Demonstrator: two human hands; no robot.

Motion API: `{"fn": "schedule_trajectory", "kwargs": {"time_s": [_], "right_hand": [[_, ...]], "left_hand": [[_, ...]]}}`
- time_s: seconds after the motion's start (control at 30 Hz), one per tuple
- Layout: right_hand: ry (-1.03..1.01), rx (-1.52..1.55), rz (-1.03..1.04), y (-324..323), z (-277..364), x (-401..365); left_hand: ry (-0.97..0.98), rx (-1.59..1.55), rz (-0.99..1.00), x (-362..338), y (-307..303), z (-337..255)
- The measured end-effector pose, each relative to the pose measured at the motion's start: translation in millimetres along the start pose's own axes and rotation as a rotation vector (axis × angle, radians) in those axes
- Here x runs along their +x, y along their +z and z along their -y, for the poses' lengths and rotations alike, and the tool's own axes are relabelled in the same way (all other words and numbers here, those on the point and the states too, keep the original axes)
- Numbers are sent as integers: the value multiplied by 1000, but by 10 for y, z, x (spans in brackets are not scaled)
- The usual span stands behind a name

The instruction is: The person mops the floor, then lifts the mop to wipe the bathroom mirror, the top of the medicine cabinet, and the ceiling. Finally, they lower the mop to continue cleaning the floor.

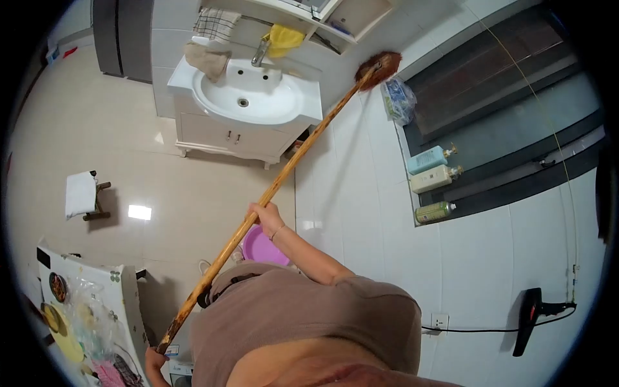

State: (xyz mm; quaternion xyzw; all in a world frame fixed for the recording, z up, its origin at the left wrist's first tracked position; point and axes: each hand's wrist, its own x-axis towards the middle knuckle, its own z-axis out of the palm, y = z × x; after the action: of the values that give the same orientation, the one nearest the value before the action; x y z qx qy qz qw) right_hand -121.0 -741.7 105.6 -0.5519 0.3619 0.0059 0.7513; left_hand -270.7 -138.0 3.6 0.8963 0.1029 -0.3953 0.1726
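Observation:
A long wooden-handled broom (284, 173) runs diagonally across the head view. Its reddish-brown bristle head (382, 69) is raised high at the white tiled wall, near the window's corner. My right hand (265, 218) is wrapped round the handle about midway along. Lower down at the left, my left hand (155, 361) grips the darker butt end of the handle, beside the cluttered table. Behind the right hand, a pink basin (264, 246) shows partly, cut off by my body.
A white washbasin cabinet (222, 132) with a tap stands ahead. Several bottles (431, 179) and a plastic-wrapped pack (400, 102) line the window ledge. A hair dryer (530, 319) hangs at the right wall. At the left are a small stool (82, 195) and a table (122, 284) with food.

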Motion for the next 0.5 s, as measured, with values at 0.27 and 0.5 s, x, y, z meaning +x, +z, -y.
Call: {"fn": "schedule_trajectory", "kwargs": {"time_s": [0.27, 0.5], "right_hand": [[-130, 113, 136, 251, 412, -314], [-372, 214, 238, 205, 1111, -174]], "left_hand": [[-77, -92, -214, 310, 175, 17], [177, -206, -654, 734, 636, -760]]}}
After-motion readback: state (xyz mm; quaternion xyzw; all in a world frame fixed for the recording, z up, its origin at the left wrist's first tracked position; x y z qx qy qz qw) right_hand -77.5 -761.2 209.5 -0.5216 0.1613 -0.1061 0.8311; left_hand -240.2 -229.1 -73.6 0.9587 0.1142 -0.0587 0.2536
